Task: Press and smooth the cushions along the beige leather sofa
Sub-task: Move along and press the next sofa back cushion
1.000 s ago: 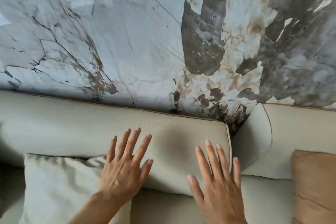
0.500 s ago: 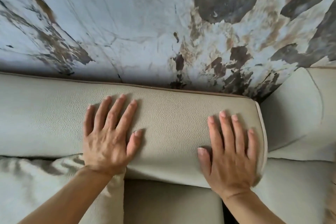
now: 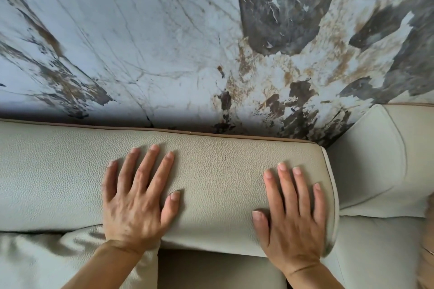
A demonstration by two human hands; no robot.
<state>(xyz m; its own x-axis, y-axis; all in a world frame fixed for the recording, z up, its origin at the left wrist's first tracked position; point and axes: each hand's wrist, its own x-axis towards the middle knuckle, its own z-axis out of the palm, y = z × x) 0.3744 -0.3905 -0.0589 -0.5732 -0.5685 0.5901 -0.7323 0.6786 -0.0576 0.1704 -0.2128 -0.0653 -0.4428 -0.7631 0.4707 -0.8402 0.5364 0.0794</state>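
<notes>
A long beige leather back cushion [image 3: 218,178] with a pebbled grain and tan piping runs across the sofa. My left hand [image 3: 136,199] lies flat on its middle, fingers spread, palm down. Near the cushion's right end my right hand [image 3: 291,216] also rests flat, fingers apart, by the rounded edge seam. Neither hand holds anything. Below the hands a seat cushion [image 3: 218,270] shows between my forearms.
A second back cushion [image 3: 375,166] adjoins at the right, set at an angle. A pale loose pillow [image 3: 47,263] lies at the lower left, under my left wrist. A tan pillow [image 3: 426,253] peeks in at the right edge. A marbled wall [image 3: 164,42] rises behind the sofa.
Both hands moved from hovering in front of the cushion to lying flat on it. The view has closed in and tilted down toward the sofa back.
</notes>
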